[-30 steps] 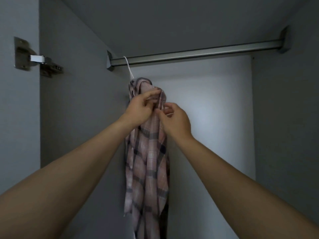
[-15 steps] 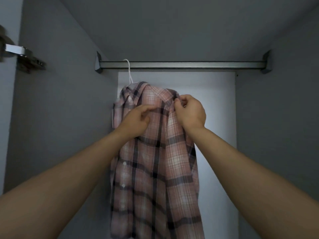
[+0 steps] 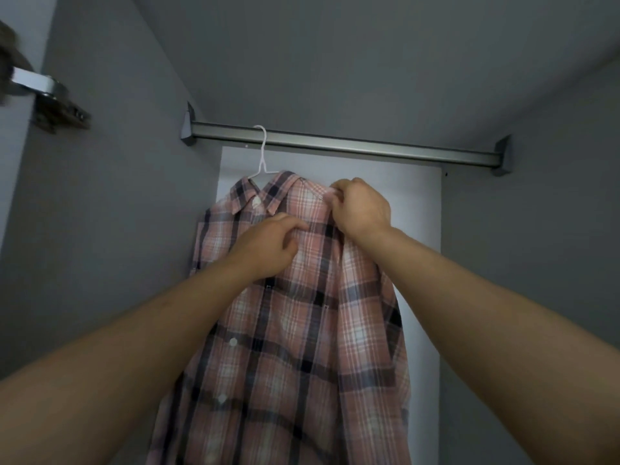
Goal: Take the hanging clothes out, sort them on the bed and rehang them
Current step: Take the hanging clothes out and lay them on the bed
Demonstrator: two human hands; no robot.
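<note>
A pink plaid shirt [image 3: 295, 347] hangs on a white hanger [image 3: 262, 156] from the metal closet rail [image 3: 369, 147], near the rail's left end. The shirt faces me, spread wide. My right hand [image 3: 360, 208] pinches the fabric at the shirt's right shoulder. My left hand [image 3: 268, 246] lies on the chest below the collar, fingers curled into the cloth. Most of the hanger is hidden under the shirt.
Grey closet walls close in on both sides, with a white back panel [image 3: 416, 209] behind the shirt. A metal door hinge [image 3: 43, 92] sticks out at the upper left. The rail to the right of the hanger carries nothing.
The shirt has turned from edge-on to facing me and spread wider. My right hand moved right to the shoulder; my left hand slid down onto the chest.
</note>
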